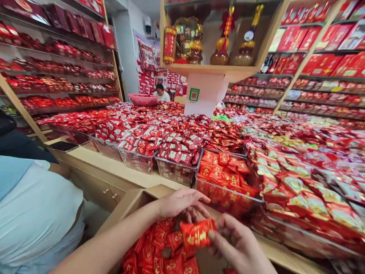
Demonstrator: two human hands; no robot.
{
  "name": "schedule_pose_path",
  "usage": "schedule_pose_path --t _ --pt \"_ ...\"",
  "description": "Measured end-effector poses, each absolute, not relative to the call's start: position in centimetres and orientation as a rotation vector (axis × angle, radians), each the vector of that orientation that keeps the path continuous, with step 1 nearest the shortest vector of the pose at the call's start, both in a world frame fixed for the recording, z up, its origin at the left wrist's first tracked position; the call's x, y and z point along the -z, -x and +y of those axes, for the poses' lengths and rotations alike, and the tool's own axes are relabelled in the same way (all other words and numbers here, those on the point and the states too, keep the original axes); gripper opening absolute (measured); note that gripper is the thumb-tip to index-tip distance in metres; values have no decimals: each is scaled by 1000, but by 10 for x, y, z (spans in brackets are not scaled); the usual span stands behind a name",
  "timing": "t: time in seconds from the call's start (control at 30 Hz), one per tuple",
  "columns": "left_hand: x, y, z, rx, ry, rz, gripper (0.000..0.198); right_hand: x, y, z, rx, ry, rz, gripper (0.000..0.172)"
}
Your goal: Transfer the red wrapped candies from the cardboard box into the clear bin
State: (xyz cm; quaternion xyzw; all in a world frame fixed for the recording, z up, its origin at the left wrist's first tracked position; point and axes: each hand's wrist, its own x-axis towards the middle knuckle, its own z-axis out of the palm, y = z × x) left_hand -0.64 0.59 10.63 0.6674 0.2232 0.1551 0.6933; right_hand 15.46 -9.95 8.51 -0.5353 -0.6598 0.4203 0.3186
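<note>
Between the thumb and fingers of my right hand point(238, 241) is a small red candy packet point(196, 233) with gold print. My left hand point(182, 201) hovers just behind it, fingers apart and slightly bent, holding nothing that I can see. Below both hands is a cardboard box point(129, 203) with its flaps raised, partly filled with similar red packets point(172, 262). Just beyond the hands, a clear plastic bin point(228, 196) holds more red packets of the same look. My forearms hide part of the box.
Clear bins of wrapped sweets point(182, 150) line the wooden counter point(111, 165). A phone point(62, 146) lies at its left end. A person in a pale shirt point(42, 198) is close on my left; another person point(162, 93) sits at the back. A display cabinet point(213, 69) hangs above.
</note>
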Motion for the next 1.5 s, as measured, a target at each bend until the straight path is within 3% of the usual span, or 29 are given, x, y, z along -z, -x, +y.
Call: schedule_pose_path --t 0.1,0.2,0.5,0.63,0.8,0.97,1.1,1.3,1.5 --pt "-114 -1 3 -244 -1555 465 45 -91 -166 -93 -1265 1323 -1262 27" --pt "-113 -10 0 -187 -1534 521 45 -92 -173 -88 -1313 1263 -1130 28" --pt "-96 -17 10 -361 -1349 526 53 -77 -184 -79 -1268 1234 -1090 25" --pt "-94 -16 7 -383 -1337 568 49 -77 -182 -79 -1126 1265 -1277 36" --pt "-91 -18 -4 -420 -1406 619 46 -78 -179 -82 -993 1417 -1468 28" --pt "-125 -24 11 -642 -1736 702 28 -69 -185 -80 -834 1340 -1394 30" --pt "-171 -45 51 -870 -2224 661 32 -64 -186 -77 -833 1366 -1374 30" --pt "-185 -88 90 -492 -2850 646 33 -61 -180 -77 -683 1386 -1549 22" --pt "-178 -104 97 -30 -3023 604 30 -58 -181 -76 -609 1420 -1647 18"
